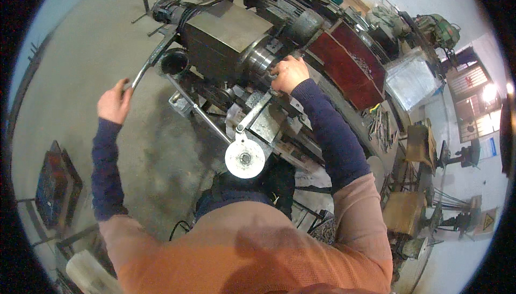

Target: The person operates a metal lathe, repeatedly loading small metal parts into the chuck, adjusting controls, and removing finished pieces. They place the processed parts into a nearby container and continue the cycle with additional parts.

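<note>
A small lathe with a boxy metal headstock (231, 23) stands in front of me. My left hand (114, 103) is closed around the end of a long metal lever (142, 74), which runs up to the headstock's left end. My right hand (290, 74) is at the front of the shiny round chuck (262, 57), fingers curled in. Whatever those fingers hold is hidden by the hand. Below it sits the carriage (266, 125) with a flat metal arm (253, 112). A pale round handwheel (245, 158) is close to my body.
Behind the lathe are a motor (293, 17) and a dark red tray (346, 63). Several hand tools (381, 127) lie on the bench at right, near a clear plastic-covered box (413, 79). A slanting rod (201, 111) crosses the lathe's front. A dark block (56, 186) stands on the floor at left.
</note>
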The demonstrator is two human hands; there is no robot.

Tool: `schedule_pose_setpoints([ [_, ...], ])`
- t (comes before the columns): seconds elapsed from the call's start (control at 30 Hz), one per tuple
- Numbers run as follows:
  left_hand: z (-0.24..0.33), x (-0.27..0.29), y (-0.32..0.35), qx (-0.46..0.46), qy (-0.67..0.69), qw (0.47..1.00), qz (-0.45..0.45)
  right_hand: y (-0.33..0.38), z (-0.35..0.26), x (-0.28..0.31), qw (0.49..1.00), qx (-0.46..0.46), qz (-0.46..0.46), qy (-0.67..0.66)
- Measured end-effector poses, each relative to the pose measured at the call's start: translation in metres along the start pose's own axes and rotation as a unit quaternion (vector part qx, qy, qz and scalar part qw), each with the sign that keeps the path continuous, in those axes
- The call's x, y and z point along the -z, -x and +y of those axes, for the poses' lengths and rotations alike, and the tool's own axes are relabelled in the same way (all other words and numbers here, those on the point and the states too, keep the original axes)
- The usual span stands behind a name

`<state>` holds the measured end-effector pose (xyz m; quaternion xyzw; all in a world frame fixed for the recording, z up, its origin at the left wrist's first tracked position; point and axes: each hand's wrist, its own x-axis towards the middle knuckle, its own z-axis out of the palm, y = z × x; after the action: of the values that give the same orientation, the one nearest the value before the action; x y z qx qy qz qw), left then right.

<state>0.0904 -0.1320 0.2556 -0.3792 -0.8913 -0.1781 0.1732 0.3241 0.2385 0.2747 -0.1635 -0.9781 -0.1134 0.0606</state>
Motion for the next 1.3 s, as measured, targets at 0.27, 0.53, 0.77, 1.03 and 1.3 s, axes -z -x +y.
schedule_pose_setpoints([
  [0.27,-0.088,-0.025,0.07,0.134,0.047,0.978,-0.155,-0.02,0.0,-0.008,0.997,-0.001,-0.066,-0.035],
  [0.53,-0.095,-0.041,0.035,0.115,-0.15,0.964,-0.189,-0.016,-0.002,0.007,0.992,0.007,-0.082,-0.098],
  [0.77,-0.225,-0.046,-0.066,0.121,-0.295,0.931,-0.176,-0.018,-0.003,0.007,0.994,-0.025,-0.056,-0.095],
  [1.03,-0.226,-0.097,-0.079,0.173,-0.068,0.982,-0.041,-0.016,-0.004,0.001,0.996,-0.025,-0.042,-0.078],
  [1.3,-0.066,-0.292,0.002,0.135,0.114,0.973,-0.146,0.098,0.026,0.052,0.969,-0.026,0.198,-0.146],
])
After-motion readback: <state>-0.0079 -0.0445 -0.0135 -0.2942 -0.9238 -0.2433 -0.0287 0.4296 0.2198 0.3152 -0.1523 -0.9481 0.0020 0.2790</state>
